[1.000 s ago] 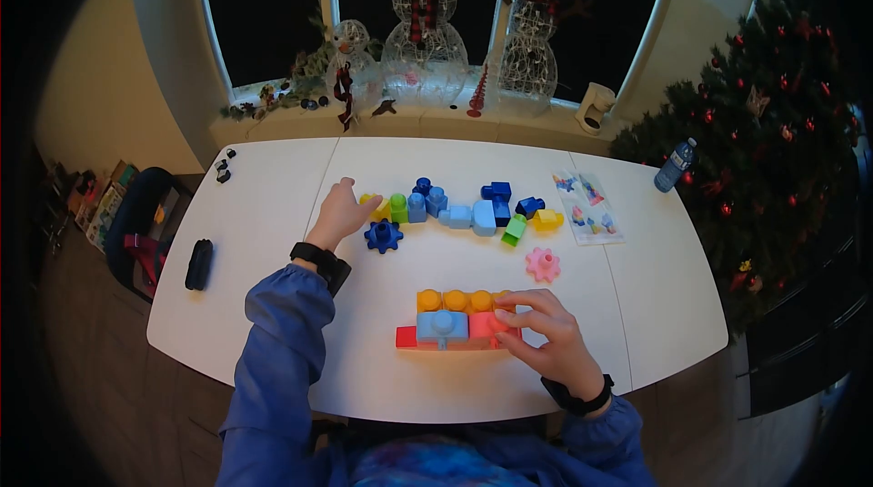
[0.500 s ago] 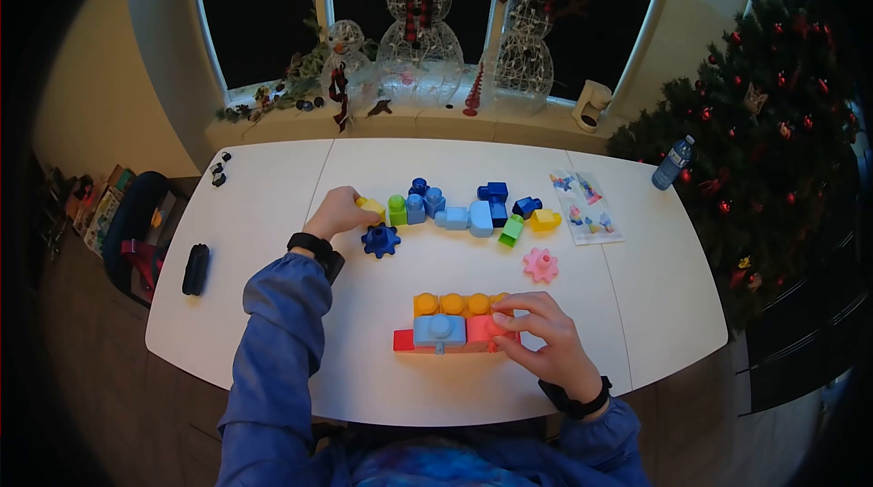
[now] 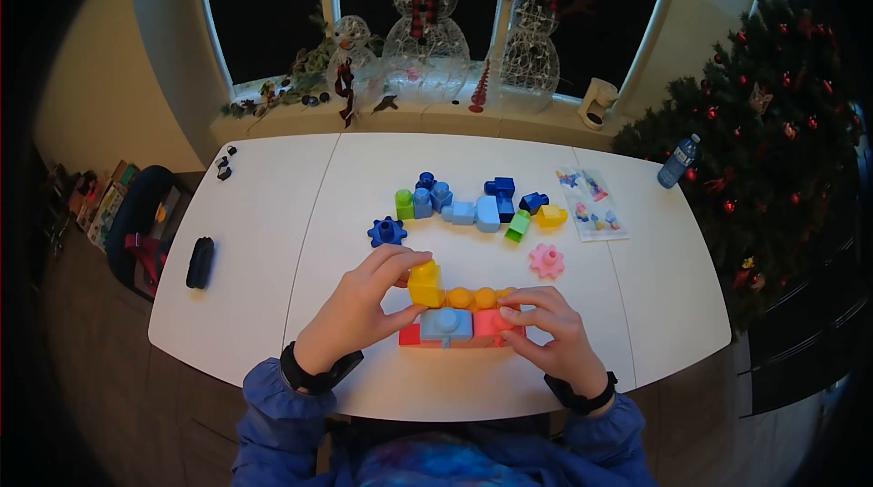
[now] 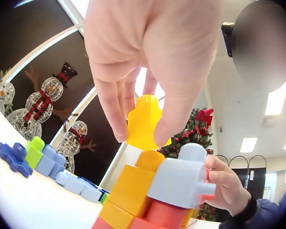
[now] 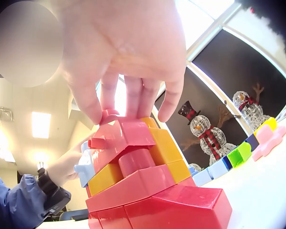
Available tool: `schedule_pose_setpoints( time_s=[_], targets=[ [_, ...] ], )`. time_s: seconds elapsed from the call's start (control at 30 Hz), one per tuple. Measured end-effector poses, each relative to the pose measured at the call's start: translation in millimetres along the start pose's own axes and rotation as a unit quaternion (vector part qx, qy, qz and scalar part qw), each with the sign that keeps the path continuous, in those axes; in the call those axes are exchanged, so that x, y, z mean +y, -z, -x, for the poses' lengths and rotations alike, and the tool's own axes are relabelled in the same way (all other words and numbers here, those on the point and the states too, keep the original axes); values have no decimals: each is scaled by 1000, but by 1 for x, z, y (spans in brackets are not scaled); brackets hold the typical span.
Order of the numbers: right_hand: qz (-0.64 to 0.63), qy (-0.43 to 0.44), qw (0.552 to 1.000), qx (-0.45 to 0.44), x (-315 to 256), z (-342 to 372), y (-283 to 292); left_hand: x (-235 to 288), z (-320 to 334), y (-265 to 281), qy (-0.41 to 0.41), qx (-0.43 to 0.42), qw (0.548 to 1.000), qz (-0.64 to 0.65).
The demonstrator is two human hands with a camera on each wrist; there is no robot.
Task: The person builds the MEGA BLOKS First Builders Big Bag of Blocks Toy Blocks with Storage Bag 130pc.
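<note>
A yellow block [image 3: 425, 284] is pinched between the thumb and fingers of the left hand [image 3: 356, 305], above the left end of the block build. In the left wrist view the yellow block [image 4: 144, 123] hangs over an orange stud. The build has a row of orange blocks [image 4: 131, 188] at its back, a light blue block [image 3: 446, 324] and a pink block [image 3: 488, 323] in front, on red blocks [image 5: 181, 205]. The right hand [image 3: 559, 341] grips the pink block [image 5: 128, 136] at the right end; its fingers reach over the top.
Behind the build lie a dark blue gear [image 3: 387, 232], a pink gear [image 3: 546, 261], and a row of green, blue and yellow blocks [image 3: 487, 213]. A picture sheet [image 3: 593, 205] and bottle [image 3: 678, 161] are at right, a black case [image 3: 200, 262] at left.
The left hand took hold of the yellow block at the left of the back row and brought it toward the person, over the build. The right hand stays on the build.
</note>
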State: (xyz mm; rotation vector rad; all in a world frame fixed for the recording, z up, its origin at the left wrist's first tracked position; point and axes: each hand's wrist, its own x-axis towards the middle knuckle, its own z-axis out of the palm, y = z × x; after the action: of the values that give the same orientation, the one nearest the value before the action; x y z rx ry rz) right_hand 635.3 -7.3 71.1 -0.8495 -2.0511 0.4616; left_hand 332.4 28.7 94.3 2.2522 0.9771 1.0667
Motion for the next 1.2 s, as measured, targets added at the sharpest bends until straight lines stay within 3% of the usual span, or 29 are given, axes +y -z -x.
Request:
schedule_pose_setpoints(
  time_s=[0.23,0.63,0.83,1.2],
  targets=[
    [-3,-5,1000,-2,0,2,0,7,9,-3,9,-25,997,-73],
    [6,-1,1000,-2,0,2,-1,7,22,-5,22,-27,999,7],
    [9,-4,1000,0,-3,0,-2,7,16,0,14,-66,998,1],
    [14,9,1000,2,9,-6,-3,5,9,0,12,-52,998,17]
  ],
)
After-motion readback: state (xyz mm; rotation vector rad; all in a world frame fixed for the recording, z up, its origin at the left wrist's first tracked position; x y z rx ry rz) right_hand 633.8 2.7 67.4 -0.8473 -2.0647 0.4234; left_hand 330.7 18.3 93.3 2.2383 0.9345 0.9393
